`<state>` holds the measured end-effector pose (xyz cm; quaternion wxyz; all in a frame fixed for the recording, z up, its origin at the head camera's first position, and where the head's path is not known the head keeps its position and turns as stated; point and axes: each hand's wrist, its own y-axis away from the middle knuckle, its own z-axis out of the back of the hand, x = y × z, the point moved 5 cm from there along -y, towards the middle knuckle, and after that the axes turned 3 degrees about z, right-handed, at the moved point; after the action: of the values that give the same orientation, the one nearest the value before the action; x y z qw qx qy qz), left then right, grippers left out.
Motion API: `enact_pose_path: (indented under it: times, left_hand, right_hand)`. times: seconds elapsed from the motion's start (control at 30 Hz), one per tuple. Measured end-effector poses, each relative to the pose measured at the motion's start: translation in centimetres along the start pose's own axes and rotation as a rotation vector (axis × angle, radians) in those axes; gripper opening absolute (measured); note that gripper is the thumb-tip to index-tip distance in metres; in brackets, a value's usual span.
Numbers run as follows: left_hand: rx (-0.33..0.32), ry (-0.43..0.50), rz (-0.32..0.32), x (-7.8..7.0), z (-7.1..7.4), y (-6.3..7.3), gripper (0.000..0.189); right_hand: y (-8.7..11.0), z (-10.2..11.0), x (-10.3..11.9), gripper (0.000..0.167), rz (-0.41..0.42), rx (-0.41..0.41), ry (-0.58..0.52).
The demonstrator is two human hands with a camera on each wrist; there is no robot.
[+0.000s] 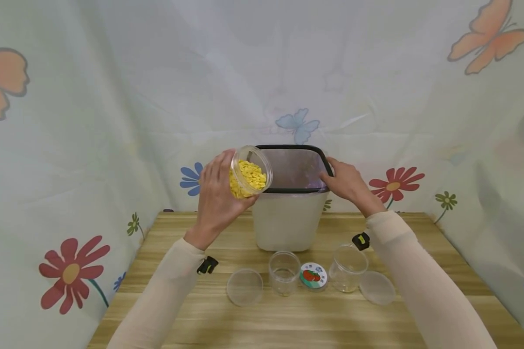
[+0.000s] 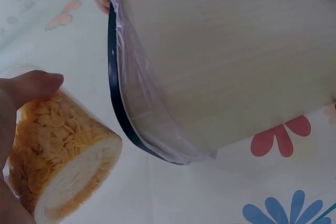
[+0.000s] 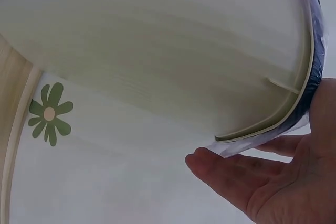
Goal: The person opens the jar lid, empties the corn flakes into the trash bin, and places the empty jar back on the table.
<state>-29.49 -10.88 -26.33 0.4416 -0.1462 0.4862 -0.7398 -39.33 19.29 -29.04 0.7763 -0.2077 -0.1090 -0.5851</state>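
My left hand (image 1: 218, 191) grips a clear plastic jar (image 1: 258, 154) part-filled with yellow cereal flakes (image 2: 55, 132). The jar tips on its side, mouth uncovered, at the left of the bin's rim; its flakes lie inside. A pale trash bin (image 1: 286, 220) with a dark rim ring (image 1: 290, 190) rises from the table behind the cups. Thin purplish bag film (image 2: 144, 77) is folded over its edge. At the bin's right rim, my right hand (image 1: 347, 179) holds on with the thumb over the edge; some of its fingers are hidden behind the bin.
Two clear cups (image 1: 284, 276) (image 1: 348, 271) stand on the wooden table (image 1: 192, 315) in front of the bin. Between them lies a round lid with a tomato picture (image 1: 313, 276). Two translucent lids (image 1: 244, 287) (image 1: 377, 288) lie flat at either side. Printed fabric encloses the table.
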Motion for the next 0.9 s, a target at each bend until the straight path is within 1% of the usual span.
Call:
enact_pose_path:
  times: [0.13, 0.23, 0.53, 0.9]
  left_hand:
    - [-0.005, -0.002, -0.006, 0.2, 0.0, -0.2, 0.11]
    - [-0.003, -0.016, -0.011, 0.4, -0.1, -0.4, 0.111]
    - [0.024, -0.046, -0.025, 1.2, 0.0, -1.6, 0.109]
    - [0.066, -0.094, -0.029, 1.7, -0.6, -3.3, 0.11]
  right_hand:
    - [0.1, -0.4, -0.2, 0.064, -0.037, -0.005, -0.028]
    - [0.1, -0.6, -0.2, 0.063, -0.049, -0.008, -0.047]
    - [-0.6, -1.2, 0.3, 0.06, -0.037, -0.017, -0.063]
    - [-1.0, -1.7, 0.7, 0.059, -0.035, -0.03, -0.085]
